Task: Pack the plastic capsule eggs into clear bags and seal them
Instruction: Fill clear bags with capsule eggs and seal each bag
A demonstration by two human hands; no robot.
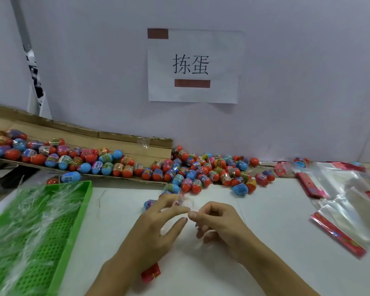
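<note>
Both hands, left (158,227) and right (217,224), pinch one clear bag (181,205) (contents blurred) at mid-worktop (276,210), capsule eggs (201,169) heaped along its far edge.

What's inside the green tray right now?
The green tray holds only thin clear plastic strips, scattered loosely over its perforated floor. No eggs show in it. Its near-left part runs out of frame, so that stretch can't be checked.

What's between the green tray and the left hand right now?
Only bare white tabletop lies between the green tray and the left hand, as the head view shows.
</note>
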